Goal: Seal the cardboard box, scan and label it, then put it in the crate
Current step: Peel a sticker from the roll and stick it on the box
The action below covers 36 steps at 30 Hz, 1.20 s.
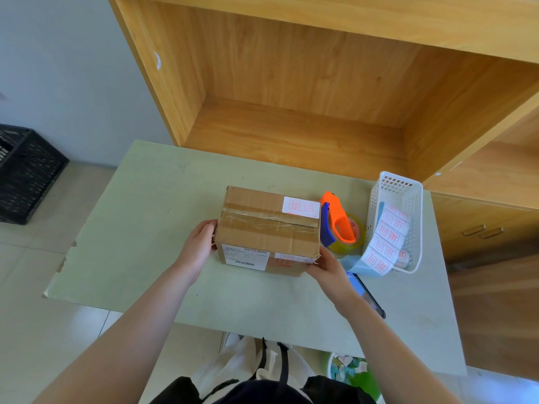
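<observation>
A pale green desk with a chipped left edge carries a taped cardboard box near its middle. Just right of the box lies an orange and blue tape dispenser, and beyond it a white basket holding a strip of labels. A phone lies near the front right, partly hidden by an arm.

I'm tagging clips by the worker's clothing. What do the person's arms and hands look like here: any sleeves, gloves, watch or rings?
Both forearms are bare as far up as the picture shows; no sleeve cuff is in view. The left hand and the right hand wear no gloves. No watch, bracelet or ring shows on the sides that face the camera.
</observation>
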Each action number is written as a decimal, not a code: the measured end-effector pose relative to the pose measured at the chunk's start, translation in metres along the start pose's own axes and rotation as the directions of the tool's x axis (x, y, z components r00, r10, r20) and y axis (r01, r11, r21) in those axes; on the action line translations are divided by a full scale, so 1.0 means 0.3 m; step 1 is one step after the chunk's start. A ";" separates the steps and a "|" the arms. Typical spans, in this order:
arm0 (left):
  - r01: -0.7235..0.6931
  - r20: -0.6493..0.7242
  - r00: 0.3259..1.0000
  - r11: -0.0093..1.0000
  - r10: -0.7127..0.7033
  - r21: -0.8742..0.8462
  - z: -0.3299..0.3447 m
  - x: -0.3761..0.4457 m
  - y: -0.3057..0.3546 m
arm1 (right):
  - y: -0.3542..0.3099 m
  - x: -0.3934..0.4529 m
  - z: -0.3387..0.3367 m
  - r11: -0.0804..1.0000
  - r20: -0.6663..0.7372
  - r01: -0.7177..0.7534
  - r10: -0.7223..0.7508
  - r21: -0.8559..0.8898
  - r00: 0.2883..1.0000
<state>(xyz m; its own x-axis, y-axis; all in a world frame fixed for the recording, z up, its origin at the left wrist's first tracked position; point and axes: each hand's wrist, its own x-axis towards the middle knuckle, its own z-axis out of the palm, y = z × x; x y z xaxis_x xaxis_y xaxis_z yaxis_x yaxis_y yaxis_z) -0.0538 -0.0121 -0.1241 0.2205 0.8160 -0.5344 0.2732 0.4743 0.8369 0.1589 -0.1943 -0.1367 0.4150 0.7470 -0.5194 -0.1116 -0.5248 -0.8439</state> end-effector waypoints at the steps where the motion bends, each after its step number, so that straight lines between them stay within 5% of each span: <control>1: -0.008 0.001 1.000 1.000 0.008 -0.010 0.000 -0.002 0.005 | -0.008 -0.003 -0.001 1.000 -0.009 0.010 -0.010 0.011 1.000; 7: -0.078 -0.008 0.997 0.995 0.078 -0.059 -0.001 -0.015 0.033 | -0.032 0.025 -0.033 0.999 -0.164 0.029 -0.023 0.029 0.986; 13: -0.120 -0.012 0.993 0.993 0.120 -0.010 0.001 -0.032 0.042 | -0.027 0.046 -0.044 1.000 -0.137 0.025 -0.023 0.016 0.990; 29: -0.010 0.083 0.997 0.992 -0.001 0.127 0.006 -0.040 -0.029 | 0.001 0.055 -0.023 0.996 -0.153 -0.057 0.045 -0.071 0.987; 36: 0.055 0.128 0.990 0.996 -0.065 0.073 0.011 -0.031 -0.041 | -0.005 0.059 -0.006 0.993 -0.190 -0.090 0.103 0.077 0.976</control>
<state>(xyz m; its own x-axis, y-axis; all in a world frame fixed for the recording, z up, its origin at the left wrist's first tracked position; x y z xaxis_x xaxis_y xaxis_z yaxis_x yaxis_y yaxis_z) -0.0561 -0.0267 -0.1297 0.3207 0.7345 -0.5980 0.3529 0.4933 0.7951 0.1680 -0.1810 -0.1445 0.5650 0.5978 -0.5687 -0.2173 -0.5571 -0.8015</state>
